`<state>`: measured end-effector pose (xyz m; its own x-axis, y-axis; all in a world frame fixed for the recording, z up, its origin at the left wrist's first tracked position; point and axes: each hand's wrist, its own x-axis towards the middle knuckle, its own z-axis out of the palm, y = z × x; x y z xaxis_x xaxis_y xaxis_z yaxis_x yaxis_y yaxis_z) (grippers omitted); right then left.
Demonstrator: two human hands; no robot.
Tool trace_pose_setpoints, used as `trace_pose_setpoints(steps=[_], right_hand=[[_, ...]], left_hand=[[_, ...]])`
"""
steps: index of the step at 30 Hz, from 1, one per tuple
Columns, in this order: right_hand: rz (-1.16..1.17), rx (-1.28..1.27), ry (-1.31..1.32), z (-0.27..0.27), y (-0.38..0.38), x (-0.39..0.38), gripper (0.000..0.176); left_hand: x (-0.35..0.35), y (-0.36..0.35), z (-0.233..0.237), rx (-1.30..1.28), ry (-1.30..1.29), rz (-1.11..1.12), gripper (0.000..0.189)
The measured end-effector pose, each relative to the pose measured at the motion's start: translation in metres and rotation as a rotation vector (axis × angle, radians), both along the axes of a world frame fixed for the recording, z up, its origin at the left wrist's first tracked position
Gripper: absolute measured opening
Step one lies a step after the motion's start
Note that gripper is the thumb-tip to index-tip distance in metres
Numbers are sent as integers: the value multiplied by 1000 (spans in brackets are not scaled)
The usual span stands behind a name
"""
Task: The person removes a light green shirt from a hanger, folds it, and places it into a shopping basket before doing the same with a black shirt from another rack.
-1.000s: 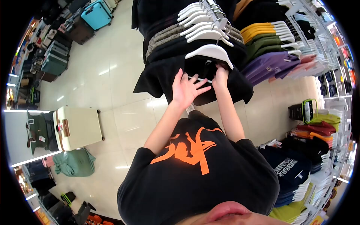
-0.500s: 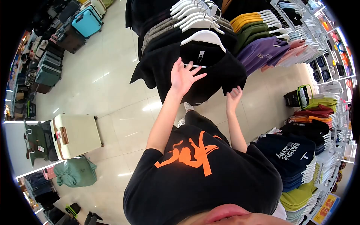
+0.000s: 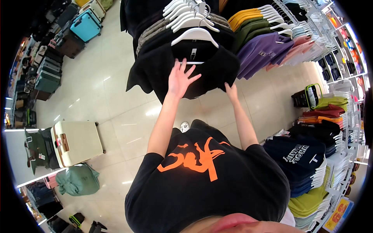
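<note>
A black T-shirt (image 3: 149, 70) hangs in front of me on a white hanger (image 3: 195, 35) at the end of the rack. Against its chest, just below the neckline, lies my left hand (image 3: 180, 80), open with its fingers spread. My right hand (image 3: 231, 93) is closed at the sleeve on the right and pinches its edge; the fingertips are partly hidden. Inside the collar a pale label (image 3: 193, 52) shows.
Beside the black shirt hang purple shirts (image 3: 258, 52), green ones and yellow ones. Folded dark shirts (image 3: 297, 155) and a black shopping basket (image 3: 300, 99) are on the right. A cream suitcase (image 3: 79, 141) and a green bag (image 3: 79, 179) stand on the left.
My right hand has closed on the sleeve edge, and the sleeve looks more spread out. My left hand stays spread on the shirt's front. The whole view has shifted slightly.
</note>
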<state>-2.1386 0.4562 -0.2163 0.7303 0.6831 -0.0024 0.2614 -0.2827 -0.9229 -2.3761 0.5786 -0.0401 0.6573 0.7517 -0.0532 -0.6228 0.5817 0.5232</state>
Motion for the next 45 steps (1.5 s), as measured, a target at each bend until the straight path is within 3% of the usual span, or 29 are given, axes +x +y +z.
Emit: trace_pose_setpoints(steps=[1, 3, 5, 7, 9, 10, 12, 13, 15, 16, 17, 19, 21, 22, 23, 25, 28, 31, 32, 35, 36, 39, 42, 45], right_hand=[[-17, -34, 70, -4, -3, -7, 29], [-81, 41, 7, 3, -12, -32, 30], [-78, 53, 34, 17, -24, -49, 31], [-58, 81, 112, 35, -37, -64, 30], [12, 211, 189, 39, -51, -75, 28], [25, 203, 469, 64, -60, -86, 26], [90, 184, 612, 69, -79, -92, 26], [89, 134, 733, 78, -89, -95, 27], [200, 194, 858, 98, -109, -99, 29], [232, 215, 893, 110, -117, -99, 30], [264, 235, 928, 117, -125, -95, 32], [340, 217, 972, 117, -138, -76, 31], [321, 228, 1006, 129, -150, -62, 31], [337, 241, 1003, 126, -154, -51, 30], [307, 226, 1036, 127, -158, -40, 31], [220, 227, 1084, 130, -164, -19, 30], [275, 373, 1016, 128, -164, 14, 28], [388, 275, 701, 102, -163, 45, 28], [383, 289, 498, 90, -163, 51, 39], [250, 83, 367, 89, -182, 50, 56], [320, 30, 426, 72, -191, 53, 74], [650, -187, 465, -3, -220, 49, 71], [798, -28, 270, 26, -245, 15, 72], [770, -40, 337, 47, -247, 11, 67]], left_hand=[[-3, -8, -5, 85, 40, -23, 64], [-6, -27, -39, 167, 173, -33, 56], [-8, -58, -78, 142, 513, -60, 53], [-8, -93, -137, 126, 973, -183, 59], [-4, -134, -224, 235, 1074, -100, 68], [4, -150, -222, 363, 1204, -104, 73], [22, -177, -219, 624, 1455, -117, 82], [30, -183, -229, 586, 1374, -109, 89], [40, -195, -280, 915, 1368, -82, 89], [37, -207, -331, 470, 1251, -71, 83], [47, -217, -331, 549, 1408, -3, 67], [47, -236, -321, 340, 1468, 37, 54], [40, -255, -283, 186, 1681, -159, 45], [38, -268, -275, 171, 1769, -114, 41], [29, -279, -300, 194, 1884, -139, 39], [8, -300, -312, 249, 1697, -18, 35], [1, -317, -288, 293, 1752, -95, 33], [15, -322, -266, 542, 1687, 54, 35], [23, -322, -262, 644, 1641, 132, 38], [68, -313, -217, 825, 1671, 209, 40], [82, -310, -191, 849, 1654, 239, 39], [117, -298, -140, 847, 1568, 327, 31], [141, -296, -89, 884, 1446, 312, 29], [158, -304, -71, 920, 1313, 279, 26]])
